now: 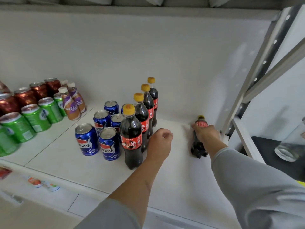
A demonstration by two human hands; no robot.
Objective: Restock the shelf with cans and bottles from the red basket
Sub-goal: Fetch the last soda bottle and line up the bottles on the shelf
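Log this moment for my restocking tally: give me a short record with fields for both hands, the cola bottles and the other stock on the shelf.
left hand: fist, holds nothing, beside the front cola bottle
right hand: grips a lone cola bottle at the shelf's right end
cola row: four upright bottles, yellow caps
blue Pepsi cans: upright, left of the row
far left: green cans, red cans, Nescafe bottles
shelf: white

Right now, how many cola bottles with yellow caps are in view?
5. Four stand in a row on the shelf, front to back. The fifth cola bottle is gripped by the right hand, near the shelf's right end. None looks hidden.
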